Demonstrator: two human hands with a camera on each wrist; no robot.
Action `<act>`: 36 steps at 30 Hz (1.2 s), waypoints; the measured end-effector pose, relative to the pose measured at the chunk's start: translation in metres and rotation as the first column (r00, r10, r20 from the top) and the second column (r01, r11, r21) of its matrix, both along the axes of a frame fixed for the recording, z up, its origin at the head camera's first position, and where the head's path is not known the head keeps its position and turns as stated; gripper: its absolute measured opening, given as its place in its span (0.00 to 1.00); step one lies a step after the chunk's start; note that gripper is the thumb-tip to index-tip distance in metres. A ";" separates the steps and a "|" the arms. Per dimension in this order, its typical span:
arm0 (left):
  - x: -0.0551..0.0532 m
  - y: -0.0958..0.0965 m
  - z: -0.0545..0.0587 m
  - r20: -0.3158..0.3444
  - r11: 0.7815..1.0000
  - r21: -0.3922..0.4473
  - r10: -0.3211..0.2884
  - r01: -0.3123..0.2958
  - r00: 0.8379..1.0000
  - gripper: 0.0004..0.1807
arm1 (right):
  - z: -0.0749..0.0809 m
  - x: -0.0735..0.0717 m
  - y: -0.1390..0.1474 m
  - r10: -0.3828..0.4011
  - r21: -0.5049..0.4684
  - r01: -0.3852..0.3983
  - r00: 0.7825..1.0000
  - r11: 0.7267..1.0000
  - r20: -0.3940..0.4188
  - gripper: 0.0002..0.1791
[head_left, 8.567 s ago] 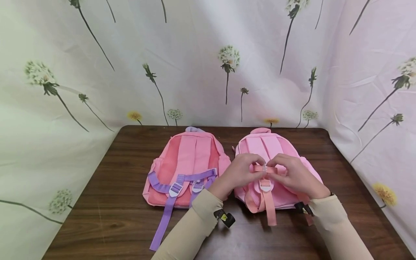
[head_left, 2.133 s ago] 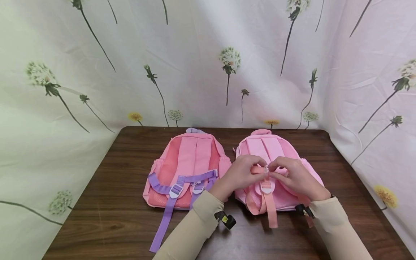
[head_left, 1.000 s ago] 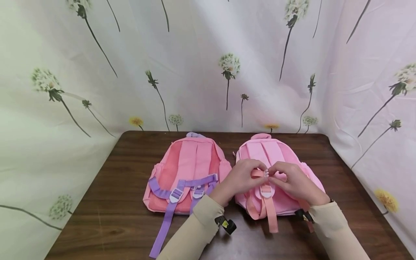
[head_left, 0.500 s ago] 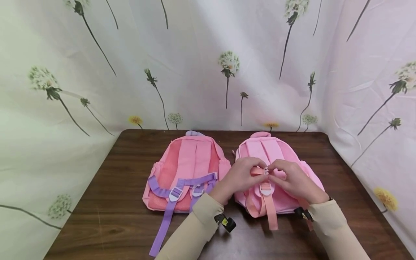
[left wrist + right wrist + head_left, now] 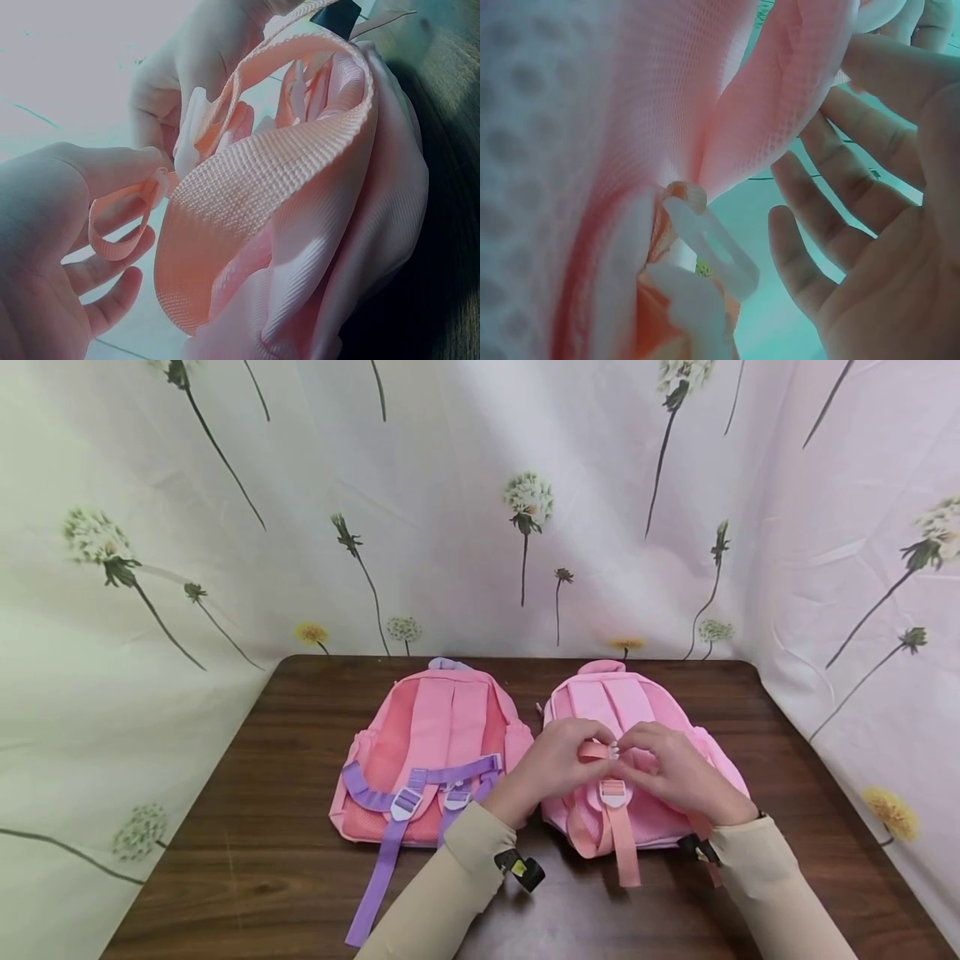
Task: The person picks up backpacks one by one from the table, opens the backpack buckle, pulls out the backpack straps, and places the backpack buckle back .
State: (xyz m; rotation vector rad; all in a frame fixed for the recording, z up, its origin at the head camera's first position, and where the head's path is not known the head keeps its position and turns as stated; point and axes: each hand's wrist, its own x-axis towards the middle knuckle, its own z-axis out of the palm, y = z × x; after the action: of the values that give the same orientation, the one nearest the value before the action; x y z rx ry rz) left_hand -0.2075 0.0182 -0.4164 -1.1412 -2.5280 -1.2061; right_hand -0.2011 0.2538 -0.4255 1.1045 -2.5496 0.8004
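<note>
In the head view, a pink backpack (image 5: 597, 697) lies back side up on the right, with peach straps. Above its middle, a small white buckle (image 5: 613, 751) sits between both hands' fingertips. My left hand (image 5: 555, 762) pinches the thin peach strap (image 5: 592, 751) at the buckle. My right hand (image 5: 675, 770) pinches at the buckle's other side, its fingertips partly covering it. The left wrist view shows the thin strap looped (image 5: 112, 232) by the left hand's fingers. The right wrist view has the right hand's other fingers (image 5: 847, 176) spread apart; its pinch point is largely hidden.
Left of it lies another pink backpack (image 5: 431, 706) with purple straps (image 5: 378, 881), one trailing toward the front. A white slider buckle (image 5: 612, 794) and a loose peach strap end (image 5: 627, 856) hang below the hands. A flowered curtain (image 5: 450, 527) surrounds the brown table (image 5: 262, 827).
Since the oldest frame, the right fingers have moved in closer to the buckle, hiding the strap on that side. In the last second both hands stay at the buckle, with slight finger movement.
</note>
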 end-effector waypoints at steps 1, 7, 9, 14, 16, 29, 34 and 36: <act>0.000 0.000 0.000 -0.001 1.000 -0.003 0.001 -0.001 1.000 0.11 | -0.001 0.000 -0.001 0.007 0.000 -0.007 1.000 1.000 -0.011 0.13; 0.000 0.000 0.000 -0.003 1.000 -0.011 0.002 -0.002 1.000 0.11 | -0.003 -0.001 -0.003 0.005 0.002 -0.005 1.000 1.000 -0.016 0.13; 0.000 0.000 0.000 -0.001 1.000 -0.010 0.000 0.000 1.000 0.11 | -0.003 -0.001 -0.003 0.005 0.004 -0.005 1.000 1.000 -0.011 0.13; 0.001 -0.001 0.000 0.003 1.000 -0.013 -0.004 0.004 1.000 0.12 | -0.005 -0.002 -0.003 0.018 0.006 -0.018 1.000 1.000 -0.008 0.13; 0.001 -0.001 0.000 0.001 1.000 -0.014 -0.006 0.006 1.000 0.12 | -0.006 -0.002 -0.003 0.019 0.011 -0.019 1.000 1.000 -0.012 0.13; 0.001 0.000 0.002 -0.060 0.994 -0.112 0.006 -0.012 0.998 0.11 | -0.006 -0.001 -0.003 0.019 0.013 -0.019 1.000 1.000 0.006 0.14; 0.003 0.000 0.002 -0.108 0.986 -0.161 0.032 -0.049 0.994 0.12 | -0.009 -0.002 -0.002 0.021 0.016 -0.021 1.000 1.000 0.012 0.14; 0.003 0.000 0.003 -0.125 0.984 -0.166 0.047 -0.067 0.991 0.12 | -0.010 -0.003 -0.001 0.018 0.019 -0.018 1.000 1.000 0.014 0.14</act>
State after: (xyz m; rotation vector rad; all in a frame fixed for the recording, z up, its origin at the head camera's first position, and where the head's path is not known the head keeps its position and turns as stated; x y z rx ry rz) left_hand -0.2042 0.0183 -0.4130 -1.1303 -2.5916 -0.8940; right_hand -0.2037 0.2525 -0.4355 1.1328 -2.5670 0.7927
